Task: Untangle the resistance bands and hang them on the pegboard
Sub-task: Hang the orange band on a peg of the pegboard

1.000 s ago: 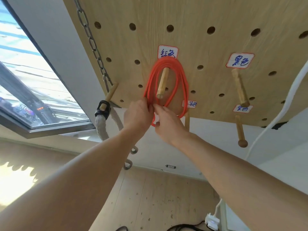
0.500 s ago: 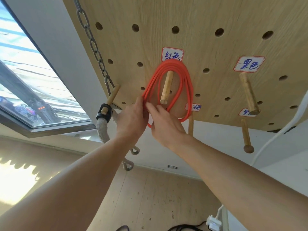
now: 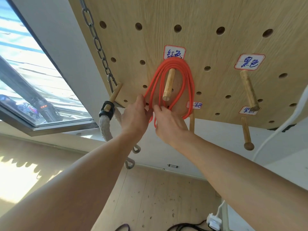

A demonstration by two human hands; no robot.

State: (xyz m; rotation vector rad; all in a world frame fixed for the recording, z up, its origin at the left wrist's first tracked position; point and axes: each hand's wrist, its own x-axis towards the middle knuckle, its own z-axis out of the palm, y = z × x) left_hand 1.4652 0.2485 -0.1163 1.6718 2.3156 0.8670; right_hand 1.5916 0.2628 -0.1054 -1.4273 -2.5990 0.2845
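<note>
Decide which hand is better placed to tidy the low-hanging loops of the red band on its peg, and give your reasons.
Probably the right hand: its fingers pinch the band at the bottom loops, directly below the peg. The left hand grips the outer left strands, off to the side.

The band [image 3: 173, 84] hangs in loops on a peg [image 3: 168, 86] at the middle of the pegboard [image 3: 208, 12]. Both hands meet at its lower left, left hand [image 3: 135, 118] beside right hand [image 3: 168, 122]. A chain [image 3: 97, 45] hangs left of it; more pegs [image 3: 249, 90] stand right.

Metal chain [image 3: 98, 45] and thick pale rope [image 3: 104, 129] hang left; window [image 3: 33, 77] beyond; white plug [image 3: 213, 223] on floor.
</note>
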